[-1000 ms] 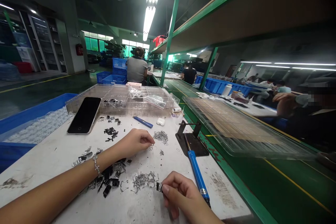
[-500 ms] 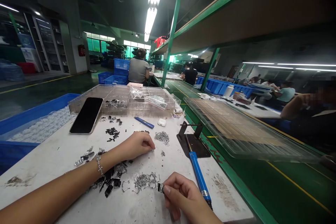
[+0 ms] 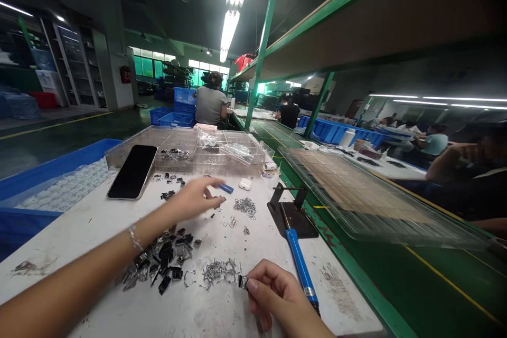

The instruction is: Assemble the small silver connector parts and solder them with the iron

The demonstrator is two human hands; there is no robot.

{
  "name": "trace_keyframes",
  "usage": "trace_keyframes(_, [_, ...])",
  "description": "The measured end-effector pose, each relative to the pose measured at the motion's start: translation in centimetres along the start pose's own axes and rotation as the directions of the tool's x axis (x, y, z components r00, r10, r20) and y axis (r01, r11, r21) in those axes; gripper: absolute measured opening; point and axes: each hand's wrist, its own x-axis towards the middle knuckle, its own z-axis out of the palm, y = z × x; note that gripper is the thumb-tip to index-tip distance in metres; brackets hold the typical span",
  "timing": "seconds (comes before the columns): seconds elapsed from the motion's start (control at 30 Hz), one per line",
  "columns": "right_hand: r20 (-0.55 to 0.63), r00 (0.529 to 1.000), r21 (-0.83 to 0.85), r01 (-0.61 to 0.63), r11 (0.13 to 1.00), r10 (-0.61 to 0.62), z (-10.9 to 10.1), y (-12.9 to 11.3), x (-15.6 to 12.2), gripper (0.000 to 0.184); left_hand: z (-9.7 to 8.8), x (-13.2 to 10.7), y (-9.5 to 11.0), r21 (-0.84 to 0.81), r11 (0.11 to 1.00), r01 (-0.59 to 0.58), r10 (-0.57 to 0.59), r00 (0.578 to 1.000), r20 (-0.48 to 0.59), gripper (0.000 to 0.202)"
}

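Between thumb and fingers, my right hand [image 3: 273,296] pinches a small black part with a shiny metallic face [image 3: 243,282], low over the white table [image 3: 158,322]. My left hand [image 3: 196,199] reaches over the table's far half with thumb and fingers apart, slightly blurred, nothing visible in it. It partly covers a blue pen-like tool [image 3: 225,188] and lies near some tiny dark pieces [image 3: 213,215]. Beneath my left forearm spreads a heap of black and clear plastic parts [image 3: 168,256]. A pile of small bent metal pins [image 3: 216,271] lies left of my right hand.
A blue soldering iron [image 3: 300,264] rests on its black stand [image 3: 299,219] at the right. More metal pins [image 3: 245,207] and a white earbud case [image 3: 245,184] lie farther back. A phone [image 3: 132,171] leans against a clear compartment tray [image 3: 186,163]. People sit at benches beyond.
My left hand has moved away from me and to the left, and its fingers have spread, uncovering small metal pins. My right hand keeps its place with the black part.
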Motion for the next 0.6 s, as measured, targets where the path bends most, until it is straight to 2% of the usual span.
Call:
trace_keyframes(0.07, [-0.008,1.000,0.002,0.005,1.000,-0.005,0.0,-0.1,0.0,0.044,-3.0,0.1,-1.7,0.094,0.987,0.131,-0.114,0.979,-0.167,0.068])
trace_keyframes(0.1, [-0.014,1.000,0.003,0.008,1.000,-0.008,0.0,-0.1,0.0,0.044,-4.6,0.0,-3.0,0.131,0.968,0.214,-0.172,0.947,-0.272,0.077])
trace_keyframes(0.13, [-0.014,1.000,0.005,0.009,1.000,-0.009,0.0,-0.2,0.0,0.044,-6.0,0.0,-4.3,0.174,0.930,0.323,-0.234,0.887,-0.398,0.080])
trace_keyframes(0.17, [-0.013,1.000,0.005,0.008,1.000,-0.008,0.0,-0.2,0.0,0.044,-7.2,-0.2,-5.7,0.274,0.827,0.492,-0.288,0.788,-0.544,0.080])
trace_keyframes(0.2, [-0.012,1.000,0.005,0.004,1.000,-0.004,0.0,-0.2,0.0,0.045,-8.3,-0.3,-7.0,0.277,0.782,0.558,-0.322,0.742,-0.588,0.082])
trace_keyframes(0.23, [-0.011,1.000,0.003,0.001,1.000,-0.001,0.1,-0.2,0.0,0.045,-9.1,-0.5,-8.2,0.265,0.756,0.599,-0.361,0.719,-0.594,0.089])
trace_keyframes(0.27, [-0.008,1.000,0.002,-0.002,1.000,0.002,0.1,-0.3,0.0,0.045,-9.8,-0.6,-9.2,0.253,0.736,0.628,-0.407,0.709,-0.576,0.096])
trace_keyframes(0.37, [-0.009,1.000,0.000,0.004,1.000,-0.004,0.1,-0.2,0.0,0.044,-10.8,-1.0,-10.9,0.256,0.734,0.629,-0.475,0.744,-0.469,0.097])
trace_keyframes(0.53, [-0.006,1.000,-0.001,0.014,1.000,-0.014,0.0,-0.2,0.0,0.043,-10.8,-1.0,-11.0,0.314,0.718,0.621,-0.477,0.768,-0.427,0.101])
trace_keyframes(0.6, [-0.012,1.000,-0.007,0.011,1.000,-0.011,0.0,-0.2,0.0,0.044,-10.3,-0.9,-11.0,0.345,0.735,0.583,-0.441,0.799,-0.409,0.106])
